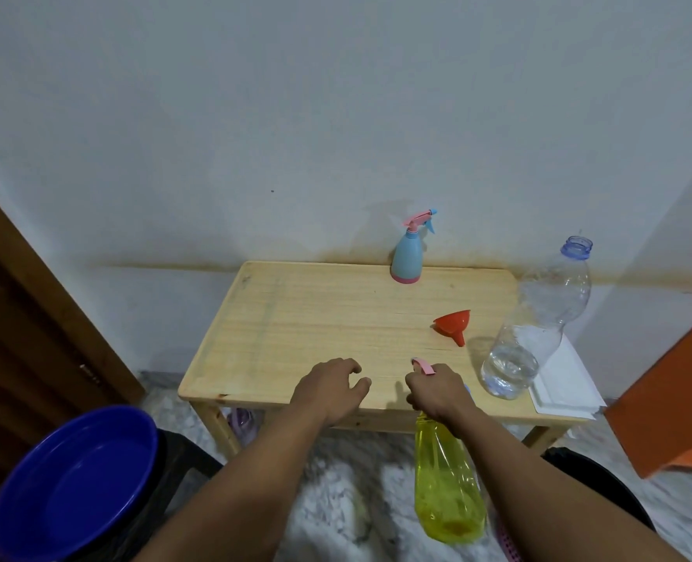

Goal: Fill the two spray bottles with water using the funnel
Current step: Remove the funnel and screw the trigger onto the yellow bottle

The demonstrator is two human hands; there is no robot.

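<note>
At the near edge of the pale wooden desk [295,318], the right hand [437,393] grips the neck of a translucent yellow spray bottle [445,484] hanging below; the left hand [330,389] hovers, fingers loosely curled, holding nothing. Beyond lie a conical red funnel [454,324], a ribbed clear water bottle [539,326] and a smooth blue spray bottle [408,255].

Two spray bottles: a blue one [407,255] and a yellow one [445,480]. One red funnel [453,323], one clear water bottle [539,322], one blue basin [77,484], one table [316,318].
</note>
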